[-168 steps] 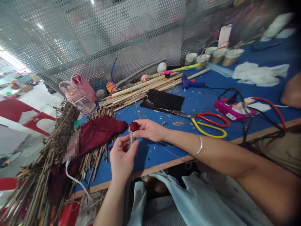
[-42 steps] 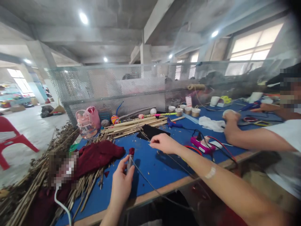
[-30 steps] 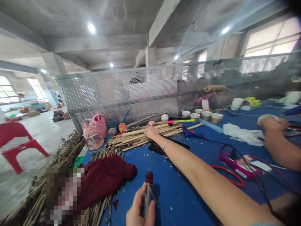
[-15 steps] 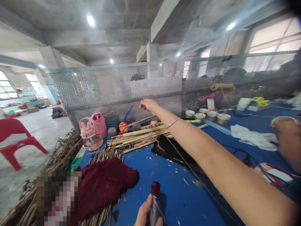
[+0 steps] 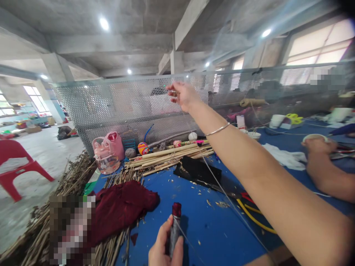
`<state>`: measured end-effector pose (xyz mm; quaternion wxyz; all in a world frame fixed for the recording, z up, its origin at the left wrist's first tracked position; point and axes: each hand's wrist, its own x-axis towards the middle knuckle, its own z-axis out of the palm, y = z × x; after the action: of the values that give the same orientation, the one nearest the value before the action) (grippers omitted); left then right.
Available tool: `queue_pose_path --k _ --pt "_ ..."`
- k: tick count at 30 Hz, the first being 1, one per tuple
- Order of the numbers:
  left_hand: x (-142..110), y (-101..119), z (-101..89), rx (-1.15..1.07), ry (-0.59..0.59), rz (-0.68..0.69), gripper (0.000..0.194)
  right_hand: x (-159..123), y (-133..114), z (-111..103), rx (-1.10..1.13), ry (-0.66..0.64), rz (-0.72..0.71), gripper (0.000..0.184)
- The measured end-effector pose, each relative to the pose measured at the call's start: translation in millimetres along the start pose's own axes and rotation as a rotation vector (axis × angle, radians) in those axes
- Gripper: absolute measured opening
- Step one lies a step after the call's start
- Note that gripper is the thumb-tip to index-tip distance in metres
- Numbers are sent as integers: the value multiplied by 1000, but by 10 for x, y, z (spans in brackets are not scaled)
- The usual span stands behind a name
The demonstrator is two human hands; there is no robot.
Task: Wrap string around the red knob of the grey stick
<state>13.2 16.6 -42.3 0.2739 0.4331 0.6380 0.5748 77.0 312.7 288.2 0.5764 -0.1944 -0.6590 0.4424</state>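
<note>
At the bottom centre my left hand (image 5: 163, 242) is closed round a grey-wrapped roll (image 5: 174, 231), held upright with dark red cloth showing at its top. A thin thread slants from the roll towards the lower right. My right hand (image 5: 183, 96), a bangle on its forearm, is raised high before the perforated metal screen. Its fingers are curled in, and what they hold, if anything, is too small to make out. A crumpled dark red cloth (image 5: 124, 201) lies left of the roll. A grey cord (image 5: 222, 186) runs slantwise below my right forearm.
Wooden sticks (image 5: 166, 157), a black cloth piece (image 5: 198, 170) and wool balls lie on the blue table (image 5: 149, 232). A pink-topped bottle (image 5: 108, 157) stands left, beside dry stalks (image 5: 30, 221). Another person's hand (image 5: 318, 144) is at right. The perforated screen (image 5: 133, 99) spans the back.
My right hand has risen from low before the screen to near its top edge. My left hand still grips the roll. A yellow and red item now shows beside my right forearm.
</note>
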Motion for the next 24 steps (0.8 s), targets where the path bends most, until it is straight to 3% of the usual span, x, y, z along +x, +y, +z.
queue_pose_path --k 3,6,8,11,12,14,15,17,19,21,24 --pt "5 48 -11 -58 -5 12 52 -235 -343 -59 -115 37 -219 27" --pt "4 140 -44 -98 -7 7 48 -754 -550 -155 -337 -160 -240 25" --pt "-4 221 -84 -95 -35 -9 47 -1212 -520 -249 -508 -516 -90 20" --pt "-19 347 -153 -107 -105 -55 47 -1896 -300 -402 -728 -1142 287 9" --pt "-21 385 -172 -112 -111 -71 48 -2082 -217 -445 -832 -1217 333 9" --pt "-15 455 -197 -122 -98 -86 50 -2341 -64 -505 -1006 -1097 259 30" --pt "-7 487 -204 -122 -93 -87 51 -2410 9 -518 -1025 -960 192 37" --pt "19 549 -209 -108 -77 -68 53 -2452 164 -515 -904 -712 123 41" --pt "48 604 -212 -76 -52 -24 54 -2439 331 -504 -749 -571 168 42" --pt "66 640 -216 -32 -28 10 57 -2463 470 -541 -761 -515 241 39" --pt "61 633 -233 32 -17 19 59 -2690 516 -744 -1050 -610 339 24"
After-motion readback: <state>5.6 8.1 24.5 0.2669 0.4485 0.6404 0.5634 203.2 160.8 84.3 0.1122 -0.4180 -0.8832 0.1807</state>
